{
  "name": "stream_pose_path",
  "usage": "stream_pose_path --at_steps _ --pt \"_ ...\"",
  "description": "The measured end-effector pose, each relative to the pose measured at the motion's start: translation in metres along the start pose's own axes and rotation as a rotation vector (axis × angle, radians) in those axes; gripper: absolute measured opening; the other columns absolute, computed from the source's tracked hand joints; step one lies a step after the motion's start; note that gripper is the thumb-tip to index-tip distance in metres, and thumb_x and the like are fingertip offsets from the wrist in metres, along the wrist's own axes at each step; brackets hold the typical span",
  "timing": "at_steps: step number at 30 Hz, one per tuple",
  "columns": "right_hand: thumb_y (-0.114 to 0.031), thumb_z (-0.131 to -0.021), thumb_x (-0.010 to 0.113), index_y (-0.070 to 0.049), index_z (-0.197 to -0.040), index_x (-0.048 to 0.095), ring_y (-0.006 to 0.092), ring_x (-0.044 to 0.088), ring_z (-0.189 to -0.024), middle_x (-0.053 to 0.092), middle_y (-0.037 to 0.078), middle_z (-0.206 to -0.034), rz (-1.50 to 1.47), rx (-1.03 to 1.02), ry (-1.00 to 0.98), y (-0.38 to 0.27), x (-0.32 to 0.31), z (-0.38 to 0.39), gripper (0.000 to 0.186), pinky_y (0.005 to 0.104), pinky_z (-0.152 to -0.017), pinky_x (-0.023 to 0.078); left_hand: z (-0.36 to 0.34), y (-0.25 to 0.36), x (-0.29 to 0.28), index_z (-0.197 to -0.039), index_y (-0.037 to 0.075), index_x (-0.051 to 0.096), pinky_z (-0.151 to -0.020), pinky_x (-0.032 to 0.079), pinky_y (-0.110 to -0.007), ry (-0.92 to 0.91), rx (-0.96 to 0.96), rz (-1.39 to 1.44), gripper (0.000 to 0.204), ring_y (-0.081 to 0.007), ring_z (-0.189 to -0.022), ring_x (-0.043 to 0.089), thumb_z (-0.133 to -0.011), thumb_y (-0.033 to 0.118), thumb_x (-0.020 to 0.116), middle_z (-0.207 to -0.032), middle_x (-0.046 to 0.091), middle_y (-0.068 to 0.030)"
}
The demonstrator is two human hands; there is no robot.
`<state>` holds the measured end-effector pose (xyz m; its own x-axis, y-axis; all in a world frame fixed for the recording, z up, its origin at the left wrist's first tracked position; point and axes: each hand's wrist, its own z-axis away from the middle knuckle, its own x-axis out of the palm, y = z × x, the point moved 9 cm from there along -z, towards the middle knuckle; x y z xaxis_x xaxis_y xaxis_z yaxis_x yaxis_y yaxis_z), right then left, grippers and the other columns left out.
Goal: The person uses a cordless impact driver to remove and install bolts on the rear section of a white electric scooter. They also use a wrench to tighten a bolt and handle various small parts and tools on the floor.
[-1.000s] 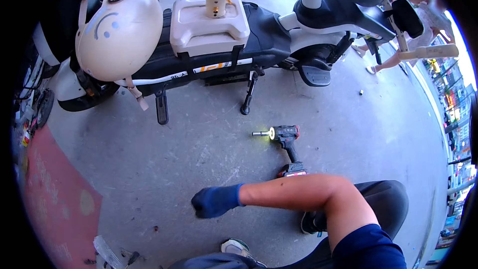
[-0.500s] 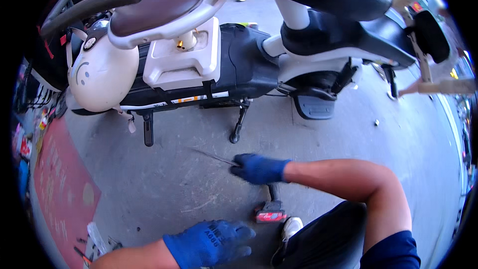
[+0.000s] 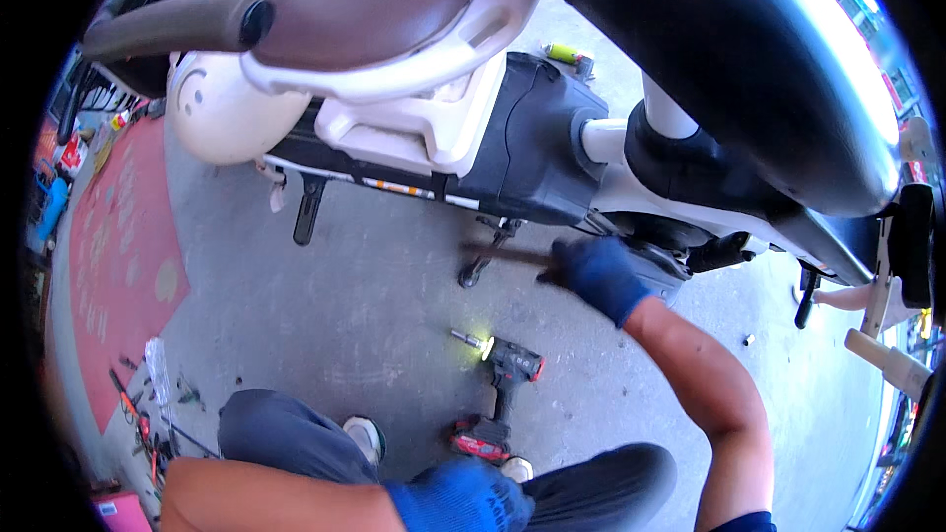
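Observation:
My right hand (image 3: 596,276), in a blue glove, is closed on a long thin dark tool (image 3: 507,256), blurred, beside the scooter's kickstand (image 3: 471,274) and rear lower body. My gloved left hand (image 3: 463,498) is low over my legs, its fingers indistinct. A cordless impact driver (image 3: 501,384) with a lit ring lies on the ground between my hands. The black-and-white electric scooter (image 3: 537,138) stands across the upper view, with a white smiley helmet (image 3: 212,108), a small brown seat (image 3: 365,10) and a long black saddle (image 3: 714,59).
Scattered tools (image 3: 138,414) and a clear plastic bag (image 3: 158,369) lie at the left, near a red mat (image 3: 118,236). A yellow-green can (image 3: 560,53) lies beyond the scooter. Another person's bare leg (image 3: 843,300) shows behind it at the right.
My right hand has moved up and forward with the thin tool toward the scooter's underside. The view has come nearer the seats. My left hand has shifted down and right.

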<state>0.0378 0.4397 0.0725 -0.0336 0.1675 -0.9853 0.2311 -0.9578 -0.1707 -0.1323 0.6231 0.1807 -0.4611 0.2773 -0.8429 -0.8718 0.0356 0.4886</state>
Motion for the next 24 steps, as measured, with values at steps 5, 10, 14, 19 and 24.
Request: stream_pose_path --at_steps 5,10,14,19,24 --pt "-0.033 -0.082 0.055 -0.015 -0.084 0.063 0.0303 0.062 -0.069 0.064 0.011 -0.076 -0.13 -0.222 -0.425 -0.091 0.077 0.036 0.02 0.0408 -0.061 0.05 -0.024 -0.031 0.022 -0.074 0.005 0.059 -0.055 0.048 -0.041 -0.012 0.242 0.316 0.018 -0.0265 -0.066 0.064 -0.08 0.017 0.046 -0.072 0.064 -0.0152" --pt "-0.036 -0.083 0.055 -0.009 -0.082 0.063 0.0297 0.062 -0.061 0.062 0.014 -0.068 0.086 0.34 -0.138 0.002 0.023 -0.002 0.028 0.0379 -0.052 0.049 0.005 -0.06 0.049 -0.086 0.007 0.065 -0.064 0.051 -0.042 -0.157 0.105 0.129 0.026 -0.0258 -0.077 0.065 -0.083 0.022 0.044 -0.087 0.066 -0.0156" --pt "-0.035 -0.083 0.053 -0.011 -0.086 0.063 0.0303 0.064 -0.063 0.063 0.014 -0.067 -0.115 -0.158 -0.495 -0.094 0.072 0.024 0.026 0.0391 -0.056 0.05 0.015 -0.073 0.041 -0.094 0.008 0.064 -0.067 0.052 -0.041 -0.11 0.133 0.184 0.03 -0.0247 -0.082 0.065 -0.086 0.026 0.042 -0.096 0.066 -0.0141" --pt "-0.043 -0.082 0.055 -0.011 -0.088 0.062 0.029 0.064 -0.064 0.063 0.012 -0.068 0.173 0.112 -0.412 -0.008 -0.005 -0.005 0.033 0.0383 -0.058 0.05 0.015 -0.108 0.04 -0.088 0.008 0.059 -0.061 0.05 -0.041 -0.105 0.13 0.31 0.019 -0.029 -0.074 0.064 -0.084 0.022 0.047 -0.082 0.062 -0.0142" --pt "-0.04 -0.084 0.054 -0.011 -0.086 0.061 0.0281 0.064 -0.061 0.062 0.01 -0.065 0.012 0.092 -0.519 -0.05 0.046 0.041 0.029 0.0398 -0.055 0.05 0.001 -0.157 0.047 -0.078 0.008 0.059 -0.053 0.049 -0.043 -0.053 0.034 0.19 0.018 -0.0325 -0.064 0.063 -0.081 0.022 0.049 -0.069 0.063 -0.0143"
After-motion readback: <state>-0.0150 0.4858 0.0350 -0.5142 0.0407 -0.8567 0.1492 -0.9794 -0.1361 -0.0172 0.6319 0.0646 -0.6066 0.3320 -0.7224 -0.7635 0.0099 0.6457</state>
